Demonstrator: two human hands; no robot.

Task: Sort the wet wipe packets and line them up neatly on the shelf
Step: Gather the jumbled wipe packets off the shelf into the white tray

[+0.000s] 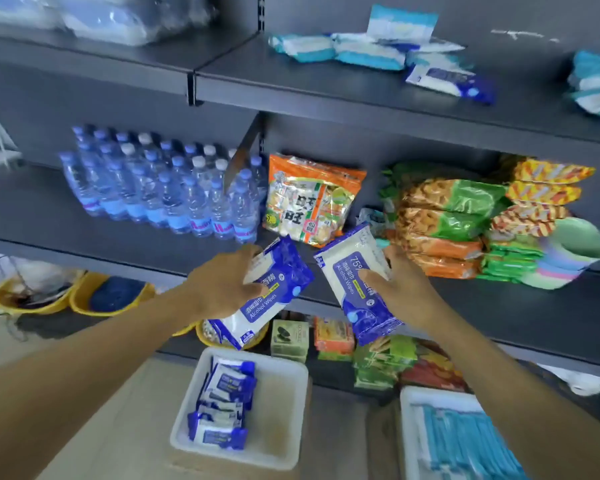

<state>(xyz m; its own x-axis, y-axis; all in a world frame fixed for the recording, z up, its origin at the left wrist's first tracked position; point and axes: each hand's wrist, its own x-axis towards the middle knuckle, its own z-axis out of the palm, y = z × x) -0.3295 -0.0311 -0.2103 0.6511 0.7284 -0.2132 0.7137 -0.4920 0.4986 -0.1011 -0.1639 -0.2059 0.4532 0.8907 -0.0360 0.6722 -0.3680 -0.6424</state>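
Progress looks partial, judging by how the packets lie. The left hand has its fingers and thumb curled round one blue-and-white alcohol wipe packet, and the right hand grips a second packet of the same kind, thumb across its front; both packets hang tilted in the air in front of the middle shelf, near each other but not touching, and neither rests on any board yet. On the upper shelf several teal-and-white packets lie loosely, overlapping at odd angles with one standing behind them, and a single blue packet lies askew just beside them; a further teal stack sits well apart at the right edge. That reads as delivery begun but lining-up not done: the kinds are mixed side by side and nothing forms a straight row. Below the hands, a white tray holds more small blue wipe packets piled along its left side, and a second white tray at the lower right carries teal packets, so a good share of stock is left to move. The middle shelf bears water bottles and snack bags, which are no part of the job. What is left, as I judge it: set down the two held packets, empty both trays, separate blue from teal, and square each group into a row.
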